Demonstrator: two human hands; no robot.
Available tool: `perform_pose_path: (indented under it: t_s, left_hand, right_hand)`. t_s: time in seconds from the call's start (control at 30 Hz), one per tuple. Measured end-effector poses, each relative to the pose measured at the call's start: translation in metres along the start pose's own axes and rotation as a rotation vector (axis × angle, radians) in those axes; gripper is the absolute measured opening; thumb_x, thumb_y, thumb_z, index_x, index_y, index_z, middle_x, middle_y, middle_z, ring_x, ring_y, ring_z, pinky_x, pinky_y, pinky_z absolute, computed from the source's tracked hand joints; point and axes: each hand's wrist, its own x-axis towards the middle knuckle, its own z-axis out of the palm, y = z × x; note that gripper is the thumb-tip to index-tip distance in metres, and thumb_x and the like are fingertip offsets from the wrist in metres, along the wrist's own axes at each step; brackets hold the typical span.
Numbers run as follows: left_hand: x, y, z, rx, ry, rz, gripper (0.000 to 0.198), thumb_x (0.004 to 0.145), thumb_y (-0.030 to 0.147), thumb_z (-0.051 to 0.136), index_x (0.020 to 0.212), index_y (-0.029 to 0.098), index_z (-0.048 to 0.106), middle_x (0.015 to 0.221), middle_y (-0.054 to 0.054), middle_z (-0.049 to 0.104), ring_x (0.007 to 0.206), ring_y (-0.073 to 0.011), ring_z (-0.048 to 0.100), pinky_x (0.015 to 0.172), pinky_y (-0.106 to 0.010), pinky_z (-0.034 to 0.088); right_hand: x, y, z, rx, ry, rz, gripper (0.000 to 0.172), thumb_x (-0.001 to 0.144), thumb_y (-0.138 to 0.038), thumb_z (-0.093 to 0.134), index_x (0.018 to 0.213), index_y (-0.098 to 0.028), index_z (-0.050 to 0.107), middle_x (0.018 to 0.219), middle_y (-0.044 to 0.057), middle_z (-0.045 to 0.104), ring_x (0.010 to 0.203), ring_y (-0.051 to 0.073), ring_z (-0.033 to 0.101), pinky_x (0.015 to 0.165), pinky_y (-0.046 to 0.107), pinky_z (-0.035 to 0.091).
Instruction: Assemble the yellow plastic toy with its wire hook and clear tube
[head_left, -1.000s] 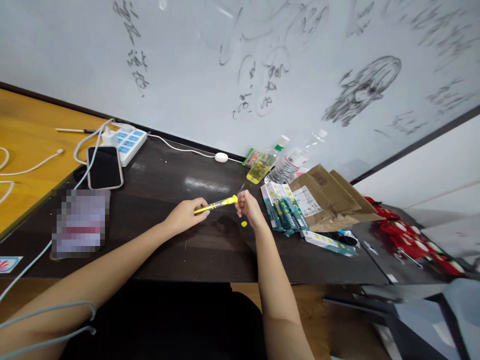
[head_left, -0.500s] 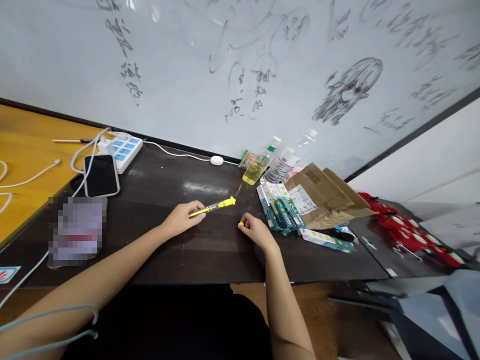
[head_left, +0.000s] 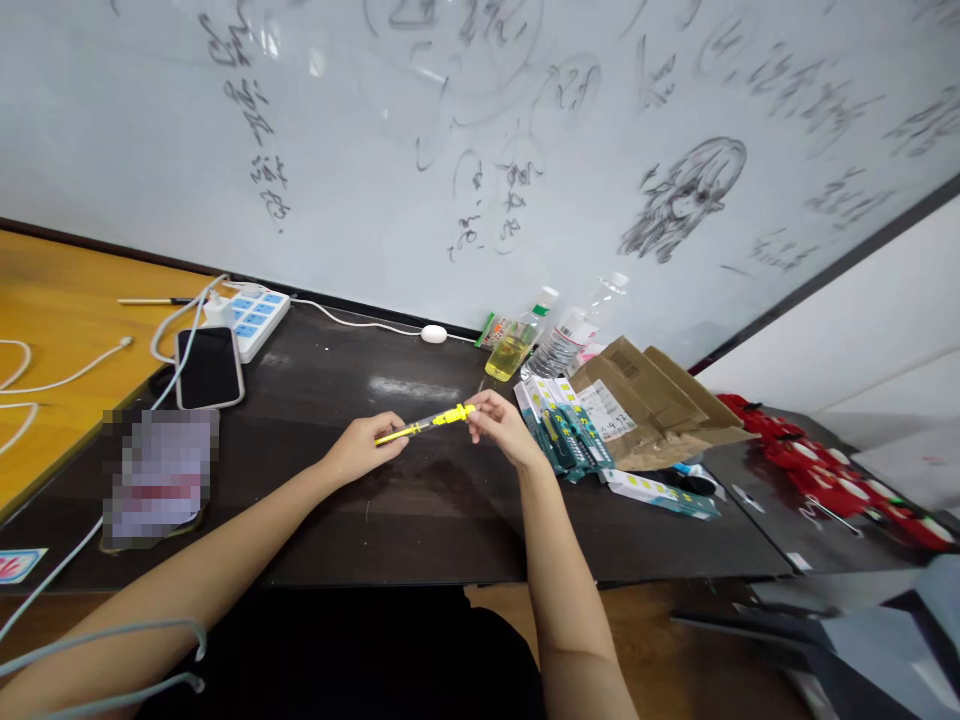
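My left hand (head_left: pixel 365 448) is closed round the lower end of a slim yellow pen-shaped tool (head_left: pixel 430 424), held slanting above the dark desk. The tool has a greyish, see-through-looking middle and a wider yellow far end. At that end my right hand (head_left: pixel 501 425) pinches with its fingertips, touching the tip. A small yellow piece that was between these fingers is now hidden or blends with the tip. Right of my right hand lie green-and-white boxes (head_left: pixel 551 425) with a dark and yellow tool on top.
Behind the boxes stand a bottle of yellow liquid (head_left: pixel 511 350), a clear water bottle (head_left: pixel 559 345) and a cardboard parcel (head_left: pixel 645 395). A phone (head_left: pixel 210 368), a power strip (head_left: pixel 259 318) and white cables are at left. A whiteboard (head_left: pixel 337 150) rises behind the desk.
My right hand has moved up and left with the small yellow piece, reaching the tool's far end. My left hand keeps its hold. The view has shifted slightly.
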Motion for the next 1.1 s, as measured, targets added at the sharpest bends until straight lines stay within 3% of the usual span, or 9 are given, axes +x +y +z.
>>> perform_pose_path:
  t_s: [0.4, 0.6, 0.67, 0.77, 0.83, 1.03, 1.1]
  left_hand:
    - [0.0, -0.001, 0.001, 0.054, -0.044, -0.022, 0.016, 0.078, 0.034, 0.055, 0.082, 0.018, 0.06, 0.066, 0.003, 0.06, 0.058, -0.01, 0.053, 0.058, -0.02, 0.038]
    - [-0.001, 0.005, 0.001, 0.068, -0.068, -0.017, 0.016, 0.079, 0.033, 0.055, 0.083, 0.019, 0.061, 0.067, 0.003, 0.061, 0.06, -0.0106, 0.055, 0.061, -0.021, 0.039]
    - [-0.001, 0.005, 0.001, 0.068, -0.069, -0.016, 0.016, 0.079, 0.033, 0.054, 0.084, 0.019, 0.061, 0.068, 0.003, 0.062, 0.061, -0.0109, 0.055, 0.062, -0.021, 0.04]
    - [-0.001, 0.003, 0.001, 0.068, -0.061, -0.015, 0.016, 0.079, 0.033, 0.054, 0.084, 0.019, 0.06, 0.071, 0.002, 0.063, 0.062, -0.0114, 0.056, 0.062, -0.021, 0.039]
    - [-0.001, 0.002, 0.001, 0.067, -0.058, -0.012, 0.017, 0.079, 0.034, 0.054, 0.083, 0.019, 0.06, 0.071, 0.002, 0.063, 0.062, -0.0115, 0.056, 0.062, -0.021, 0.039]
    - [-0.002, 0.002, 0.003, 0.08, -0.088, -0.007, 0.018, 0.079, 0.035, 0.054, 0.084, 0.019, 0.061, 0.063, 0.004, 0.058, 0.058, -0.011, 0.053, 0.06, -0.021, 0.038]
    - [-0.002, 0.002, 0.003, 0.081, -0.086, -0.017, 0.017, 0.079, 0.034, 0.054, 0.084, 0.02, 0.061, 0.064, 0.004, 0.058, 0.059, -0.0111, 0.054, 0.061, -0.021, 0.038]
  right_hand:
    - [-0.004, 0.017, -0.001, -0.043, 0.003, 0.029, 0.027, 0.073, -0.037, 0.07, 0.083, -0.017, 0.055, 0.064, -0.003, 0.058, 0.047, 0.006, 0.048, 0.042, 0.019, 0.04]
    - [-0.001, 0.031, -0.002, -0.219, 0.057, 0.088, 0.041, 0.084, -0.053, 0.049, 0.064, -0.017, 0.045, 0.053, -0.004, 0.05, 0.037, 0.003, 0.037, 0.033, 0.016, 0.027]
    - [-0.001, 0.031, -0.001, -0.201, 0.067, 0.095, 0.041, 0.085, -0.055, 0.044, 0.069, -0.017, 0.048, 0.056, -0.003, 0.051, 0.04, 0.005, 0.04, 0.033, 0.015, 0.029]
    - [-0.002, 0.026, 0.002, -0.051, 0.066, 0.069, 0.029, 0.08, -0.047, 0.055, 0.094, -0.022, 0.049, 0.073, -0.004, 0.055, 0.05, 0.007, 0.05, 0.036, 0.016, 0.038]
    - [-0.003, 0.023, 0.004, 0.022, 0.07, 0.024, 0.036, 0.074, -0.04, 0.063, 0.102, -0.025, 0.047, 0.078, -0.005, 0.054, 0.052, 0.007, 0.051, 0.038, 0.018, 0.041]
    - [-0.003, 0.025, 0.009, -0.098, 0.087, 0.001, 0.028, 0.084, -0.046, 0.052, 0.093, -0.02, 0.052, 0.044, -0.011, 0.033, 0.034, 0.005, 0.03, 0.036, 0.018, 0.026]
    - [-0.003, 0.025, 0.009, -0.094, 0.073, 0.016, 0.029, 0.086, -0.048, 0.046, 0.093, -0.02, 0.051, 0.041, -0.011, 0.033, 0.033, 0.006, 0.03, 0.035, 0.018, 0.024]
